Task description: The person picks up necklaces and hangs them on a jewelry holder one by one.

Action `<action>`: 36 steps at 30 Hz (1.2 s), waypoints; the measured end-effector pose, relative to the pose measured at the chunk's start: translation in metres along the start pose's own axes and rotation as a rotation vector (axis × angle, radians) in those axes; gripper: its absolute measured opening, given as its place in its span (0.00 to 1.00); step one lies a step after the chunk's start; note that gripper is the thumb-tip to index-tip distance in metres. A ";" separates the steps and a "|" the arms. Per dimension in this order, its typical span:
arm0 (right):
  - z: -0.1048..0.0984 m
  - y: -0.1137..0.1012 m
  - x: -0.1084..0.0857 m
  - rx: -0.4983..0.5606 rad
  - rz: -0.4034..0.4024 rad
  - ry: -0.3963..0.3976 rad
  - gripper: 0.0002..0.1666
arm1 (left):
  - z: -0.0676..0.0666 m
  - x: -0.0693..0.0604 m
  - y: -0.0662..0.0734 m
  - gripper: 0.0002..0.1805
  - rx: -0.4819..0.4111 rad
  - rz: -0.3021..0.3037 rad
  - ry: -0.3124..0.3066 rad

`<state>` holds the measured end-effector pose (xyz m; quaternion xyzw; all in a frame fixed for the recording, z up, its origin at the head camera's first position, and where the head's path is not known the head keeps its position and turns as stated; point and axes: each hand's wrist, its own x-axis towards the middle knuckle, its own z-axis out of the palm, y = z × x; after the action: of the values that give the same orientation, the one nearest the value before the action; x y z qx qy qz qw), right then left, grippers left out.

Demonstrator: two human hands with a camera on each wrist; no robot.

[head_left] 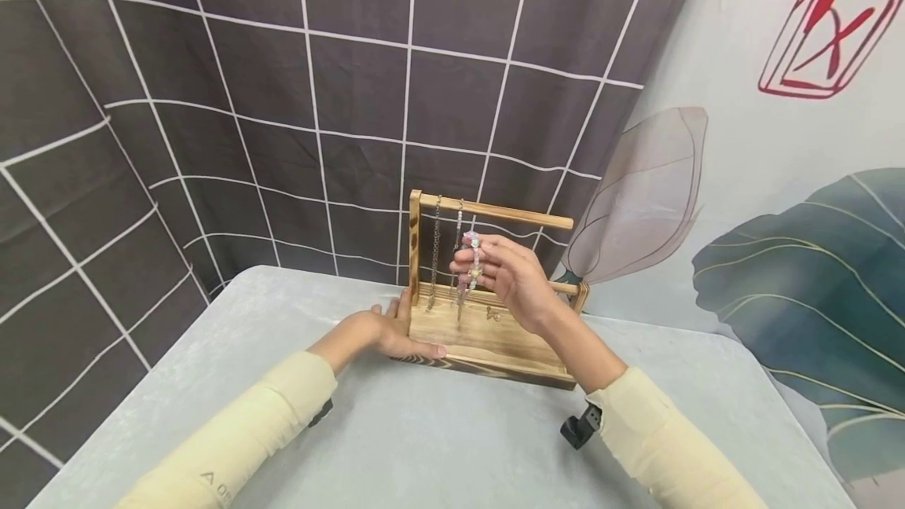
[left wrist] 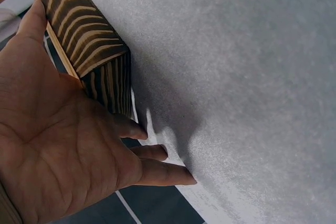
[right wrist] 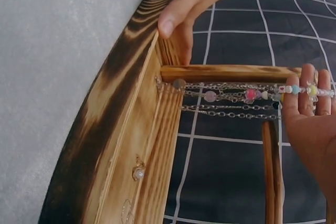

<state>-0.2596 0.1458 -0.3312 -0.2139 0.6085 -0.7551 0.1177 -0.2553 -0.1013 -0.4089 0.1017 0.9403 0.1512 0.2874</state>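
Observation:
A wooden jewelry stand (head_left: 495,338) has a top bar (head_left: 516,213), from which chain necklaces (head_left: 434,258) hang near its left post. My left hand (head_left: 385,332) presses against the left end of the base, its thumb on the front rim; in the left wrist view, the other fingers of this hand (left wrist: 68,145) extend straight past the corner. A pastel beaded strand (head_left: 475,261) lies across the fingers of my right hand (head_left: 512,277), just below the bar. In the right wrist view, the beads (right wrist: 295,89) cross the nearly straight fingers of that hand (right wrist: 315,124).
Inside the stand's tray lies a small gold-coloured piece with a pearl (right wrist: 138,173). The stand is on a light grey tabletop (head_left: 424,438), close to a dark grid-patterned curtain (head_left: 353,85). A pale printed curtain (head_left: 707,258) hangs at the right.

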 end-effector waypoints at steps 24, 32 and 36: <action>0.004 -0.004 0.011 0.140 -0.008 0.179 0.27 | -0.004 -0.013 -0.003 0.80 0.000 0.033 0.004; -0.001 -0.002 0.006 0.135 0.005 0.230 0.26 | -0.004 -0.011 0.000 0.80 0.004 0.044 -0.013; -0.002 -0.002 0.002 0.159 -0.003 0.277 0.23 | -0.004 -0.011 0.002 0.79 0.022 0.054 -0.009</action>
<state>-0.2620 0.1471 -0.3297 -0.0987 0.5570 -0.8232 0.0481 -0.2481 -0.1036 -0.3994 0.1307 0.9375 0.1481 0.2864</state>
